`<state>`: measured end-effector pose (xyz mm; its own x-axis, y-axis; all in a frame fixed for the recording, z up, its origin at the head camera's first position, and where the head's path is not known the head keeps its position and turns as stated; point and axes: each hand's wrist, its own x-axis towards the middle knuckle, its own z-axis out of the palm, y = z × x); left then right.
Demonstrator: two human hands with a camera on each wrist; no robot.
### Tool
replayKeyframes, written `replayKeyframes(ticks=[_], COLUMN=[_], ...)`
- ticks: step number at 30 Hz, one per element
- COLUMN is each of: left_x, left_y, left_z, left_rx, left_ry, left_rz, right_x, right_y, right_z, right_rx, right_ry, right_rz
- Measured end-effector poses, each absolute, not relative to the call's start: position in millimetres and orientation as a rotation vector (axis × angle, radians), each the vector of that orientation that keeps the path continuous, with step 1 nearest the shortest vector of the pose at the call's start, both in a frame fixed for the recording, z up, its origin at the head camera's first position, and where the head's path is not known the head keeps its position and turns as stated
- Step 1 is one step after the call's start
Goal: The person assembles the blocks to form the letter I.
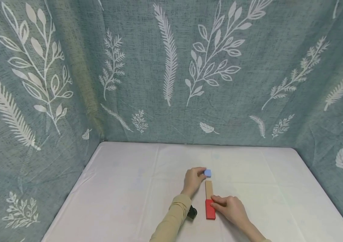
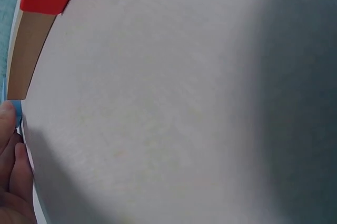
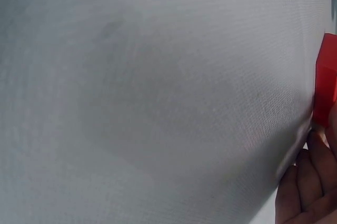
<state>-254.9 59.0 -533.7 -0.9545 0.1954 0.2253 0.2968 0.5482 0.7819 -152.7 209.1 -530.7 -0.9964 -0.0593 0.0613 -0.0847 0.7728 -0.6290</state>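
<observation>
A small blue block [image 1: 207,173] sits on the far side of the white table, and my left hand [image 1: 193,179] pinches its left side between thumb and fingers. Nearer to me lies a red rectangular block [image 1: 210,211], with a narrow tan wooden block [image 1: 208,190] extending from its far end toward the blue one. My right hand [image 1: 231,209] grips the red block near its far right corner. In the left wrist view, the blue block [image 2: 15,112] shows at the end of the wooden block [image 2: 26,58]. The right wrist view shows fingers beside the red block [image 3: 325,82].
A white cloth [image 1: 123,188] covers the table. Around its back and sides hangs a green-blue curtain [image 1: 147,67] with white leaf prints. A small black device [image 1: 192,212] shows at the left wrist, beside the beige sleeve [image 1: 173,216].
</observation>
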Motion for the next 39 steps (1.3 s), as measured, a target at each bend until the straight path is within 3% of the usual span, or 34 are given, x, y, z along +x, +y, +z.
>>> replayKeyframes(ticks=[39], left_x=[-251.0], left_y=[62.7], left_z=[-528.8], left_rx=[-0.297], left_ry=[-2.708], left_rz=[-1.402], right_x=[-152.2], right_y=[206.0], right_z=[-530.9], right_rx=[0.086], right_ry=[-2.931], right_rz=[1.04])
